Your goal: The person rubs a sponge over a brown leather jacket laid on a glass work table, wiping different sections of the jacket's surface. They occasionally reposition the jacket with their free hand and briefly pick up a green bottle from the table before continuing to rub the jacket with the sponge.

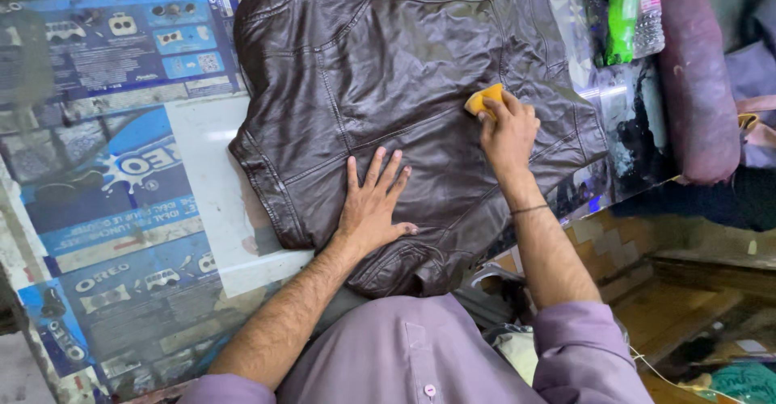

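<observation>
Left hand (373, 202) fingers spread flat on glossy creased brown leather jacket (404, 73); right hand (508, 133) fingers pinching soft yellow sponge (483, 98).

jacket (404, 73) spread on table (210, 153), left hand (373, 202) flat on it — sponge (483, 98) just right, bottles (634, 12) far right

Soft, even light fills the scene, bright enough to show the creases of the dark brown jacket (404, 73), which carries pale sheen along its folds. White glare streaks the glossy worktop (218, 186) at the left and a strip near the green bottle (623, 16). The lower right corner falls into dim shadow, and the edges look slightly soft and stretched, while the centre stays fairly sharp.
</observation>
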